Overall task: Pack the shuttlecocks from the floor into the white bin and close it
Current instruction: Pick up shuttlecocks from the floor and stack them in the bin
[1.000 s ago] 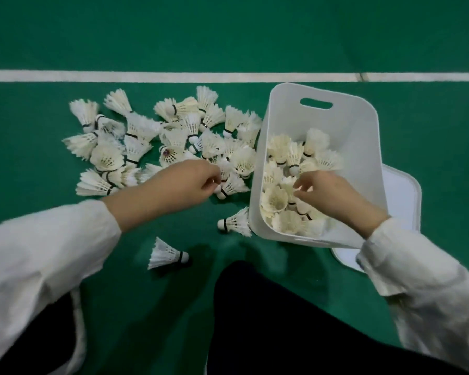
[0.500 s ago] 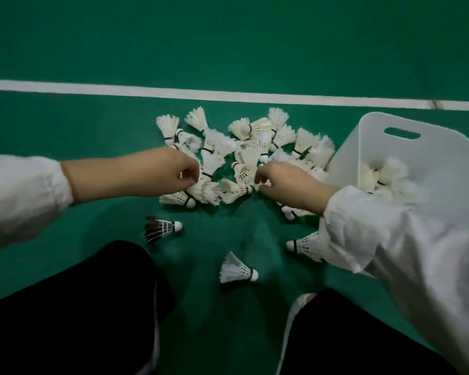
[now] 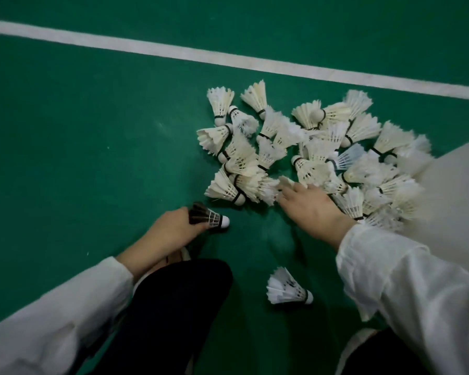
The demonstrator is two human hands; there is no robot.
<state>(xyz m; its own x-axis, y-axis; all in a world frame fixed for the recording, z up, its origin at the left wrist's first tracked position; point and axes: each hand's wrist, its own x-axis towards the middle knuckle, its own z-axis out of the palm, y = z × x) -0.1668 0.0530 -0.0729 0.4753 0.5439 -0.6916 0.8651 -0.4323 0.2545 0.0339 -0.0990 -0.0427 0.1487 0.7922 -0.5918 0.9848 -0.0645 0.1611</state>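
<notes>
Left hand (image 3: 171,231) pinched black-feathered shuttlecock (image 3: 207,216) low over green court floor (image 3: 92,131). Right hand (image 3: 312,207), fingers spread, pressed on near edge of white shuttlecock pile (image 3: 303,152). 1 stray white shuttlecock (image 3: 287,288) lay apart, near knee. White bin (image 3: 458,190) stood at right edge, touching pile.

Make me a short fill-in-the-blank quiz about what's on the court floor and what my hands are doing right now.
1. The left hand grips a shuttlecock with ____ feathers.
2. The right hand reaches into the pile of white shuttlecocks with its fingers ____.
3. The court floor is ____ with a white line.

Missing words: black; spread; green
</notes>
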